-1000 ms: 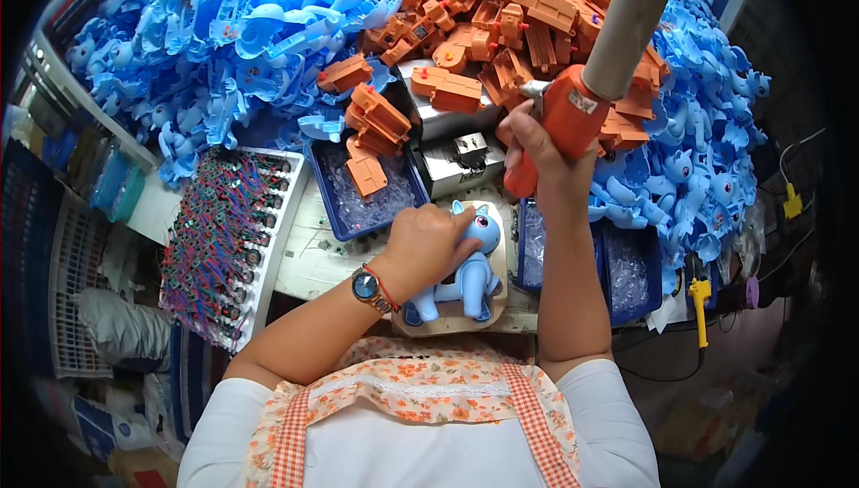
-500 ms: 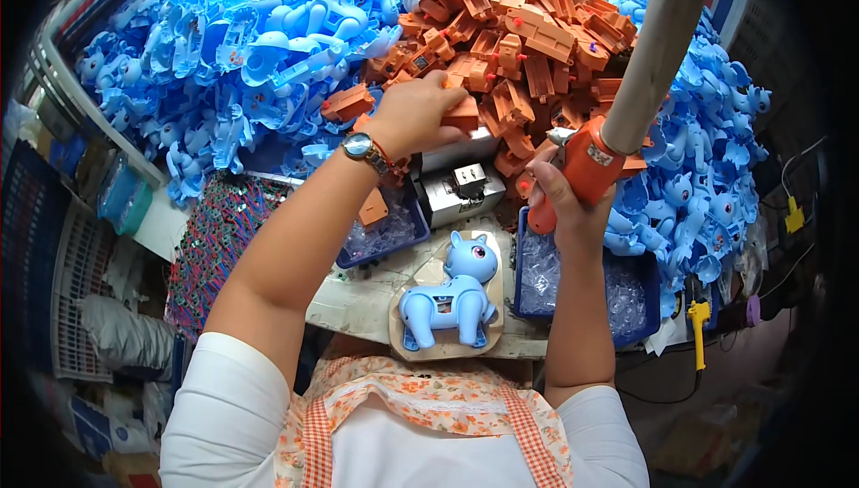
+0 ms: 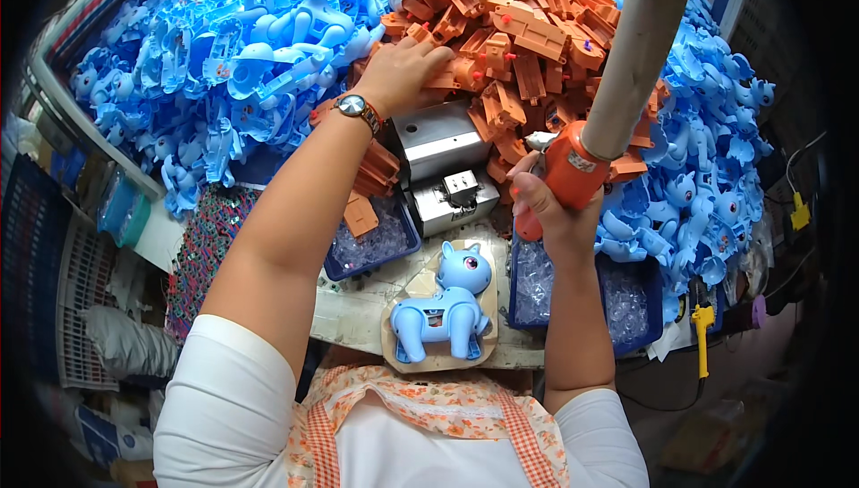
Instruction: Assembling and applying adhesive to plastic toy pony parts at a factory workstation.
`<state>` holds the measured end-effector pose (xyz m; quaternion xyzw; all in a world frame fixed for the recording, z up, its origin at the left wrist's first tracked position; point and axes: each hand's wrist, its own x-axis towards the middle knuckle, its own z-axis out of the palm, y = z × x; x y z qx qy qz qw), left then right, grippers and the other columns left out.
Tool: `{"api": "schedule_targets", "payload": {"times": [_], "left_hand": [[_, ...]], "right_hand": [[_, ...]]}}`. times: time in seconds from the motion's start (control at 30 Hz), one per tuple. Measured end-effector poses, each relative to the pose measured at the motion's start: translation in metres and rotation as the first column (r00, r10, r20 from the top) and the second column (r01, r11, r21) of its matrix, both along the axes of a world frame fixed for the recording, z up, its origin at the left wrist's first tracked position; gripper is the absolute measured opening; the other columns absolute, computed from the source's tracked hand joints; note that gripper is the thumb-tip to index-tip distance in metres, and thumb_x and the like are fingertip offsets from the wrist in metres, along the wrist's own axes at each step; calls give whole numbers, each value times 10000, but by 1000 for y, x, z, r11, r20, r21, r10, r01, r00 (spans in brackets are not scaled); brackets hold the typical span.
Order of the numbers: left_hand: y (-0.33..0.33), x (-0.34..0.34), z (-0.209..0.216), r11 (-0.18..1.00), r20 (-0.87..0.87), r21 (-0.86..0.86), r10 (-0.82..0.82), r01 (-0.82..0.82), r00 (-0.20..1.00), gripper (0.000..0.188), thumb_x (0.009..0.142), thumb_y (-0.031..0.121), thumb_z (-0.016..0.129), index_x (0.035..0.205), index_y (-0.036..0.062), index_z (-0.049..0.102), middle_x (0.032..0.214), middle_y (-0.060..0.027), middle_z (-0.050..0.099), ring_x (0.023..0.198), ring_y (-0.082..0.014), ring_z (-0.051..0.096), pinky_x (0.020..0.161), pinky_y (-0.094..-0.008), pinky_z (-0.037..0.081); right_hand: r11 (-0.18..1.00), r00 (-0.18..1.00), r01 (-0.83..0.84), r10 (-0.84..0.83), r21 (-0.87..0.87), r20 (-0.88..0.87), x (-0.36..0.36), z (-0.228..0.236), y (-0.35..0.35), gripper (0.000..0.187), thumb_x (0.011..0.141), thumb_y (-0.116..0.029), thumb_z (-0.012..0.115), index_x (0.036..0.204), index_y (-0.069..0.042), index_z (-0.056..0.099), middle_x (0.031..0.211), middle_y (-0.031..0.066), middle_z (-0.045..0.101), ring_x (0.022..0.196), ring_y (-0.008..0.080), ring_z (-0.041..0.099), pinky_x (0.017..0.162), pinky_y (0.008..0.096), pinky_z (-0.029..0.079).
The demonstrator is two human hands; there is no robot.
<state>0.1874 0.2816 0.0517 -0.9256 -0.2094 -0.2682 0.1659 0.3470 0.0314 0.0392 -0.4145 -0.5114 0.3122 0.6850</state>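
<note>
My left hand (image 3: pixel 405 76) reaches over a heap of orange plastic box-shaped parts (image 3: pixel 537 32), fingers stretched out against the pieces; its fingertips are partly hidden, and no held part shows. My right hand (image 3: pixel 561 209) is wrapped around an orange gun-shaped tool (image 3: pixel 573 166) with a metallic tip, joined to a thick greyish tube (image 3: pixel 640 59). Between my forearms, a blue pony toy (image 3: pixel 441 314) lies on its side on a light-coloured block (image 3: pixel 391 352), with an opening in its body. Beyond it stands a metal box (image 3: pixel 458 202) with a small white fitting on top.
Blue toy shells (image 3: pixel 206 67) are heaped high at the left, and more blue shells (image 3: pixel 689 166) at the right. Dark blue trays (image 3: pixel 371 266) of small clear parts flank the toy. Thin coloured pieces (image 3: pixel 210 237) lie at left. A yellow corded tool (image 3: pixel 702 336) hangs right.
My left hand has moved farther into the orange heap, and the orange part that was at its fingers no longer shows there. The right hand still grips the tool, with a slight view shift.
</note>
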Motion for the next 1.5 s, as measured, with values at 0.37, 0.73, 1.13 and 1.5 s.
{"api": "schedule_targets", "payload": {"times": [0.37,0.73,1.13,1.5], "left_hand": [[-4,10,-8,974,-65,-52,219,-222,974,689,698,236,776,1312,113,489,1151,-119,557,1115,-310,531,953,-418,433],[-17,-13,-17,989,42,-109,100,-95,994,813,765,393,766,1437,81,431,1212,-158,547,1166,-322,514,977,-418,416],[-114,-49,-31,993,12,1,-120,120,993,710,717,409,806,1349,205,554,1406,-161,471,1347,-375,414,1138,-548,265],[-100,-23,-40,988,20,19,156,-156,988,371,751,372,782,1064,184,713,1005,-100,657,1253,-339,500,1092,-610,270]], "right_hand": [[998,997,-63,64,28,-47,-4,-5,15,257,844,-87,761,1012,8,592,919,93,679,608,103,617,551,254,525],[997,997,-77,77,-16,-1,-12,-4,20,208,844,-122,770,955,10,653,834,60,675,613,89,610,570,236,505],[997,998,-65,65,34,11,-6,-8,19,177,851,-111,769,939,-14,649,812,34,662,606,79,604,555,227,489],[1000,1000,-11,11,27,19,-1,-4,11,154,873,-111,754,936,-22,645,837,37,669,600,79,605,549,228,483]]}}
